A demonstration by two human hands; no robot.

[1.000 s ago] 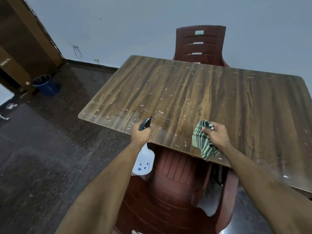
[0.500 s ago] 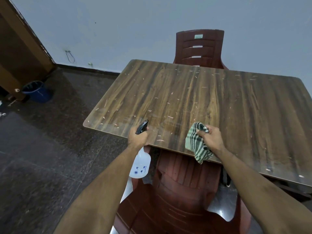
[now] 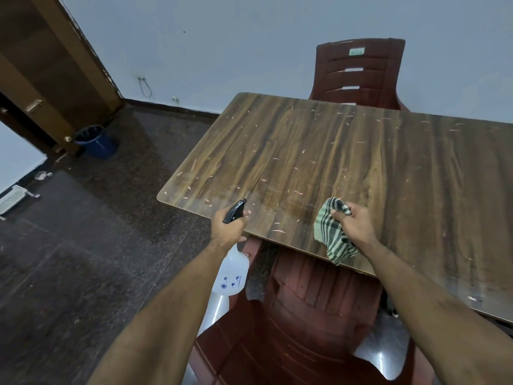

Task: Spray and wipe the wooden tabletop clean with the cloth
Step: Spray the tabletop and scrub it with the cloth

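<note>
The wooden tabletop [image 3: 347,162] fills the middle and right, strewn with small pale scraps. A damp, darker patch lies near its front edge between my hands. My left hand [image 3: 229,225] grips a white spray bottle [image 3: 231,273] by its black trigger head, nozzle aimed over the table's front left edge; the bottle body hangs below the edge. My right hand [image 3: 354,222] holds a green-and-black checked cloth [image 3: 331,232], bunched and resting on the tabletop at the front edge, its tail hanging over.
A dark red plastic chair [image 3: 305,315] stands tucked under the table right in front of me. A second red chair [image 3: 361,73] stands at the far side against the wall. A blue bucket [image 3: 95,141] sits by the wooden door at left.
My view has swung so the table sits further right. Both hands keep their grips and stay at the front edge.
</note>
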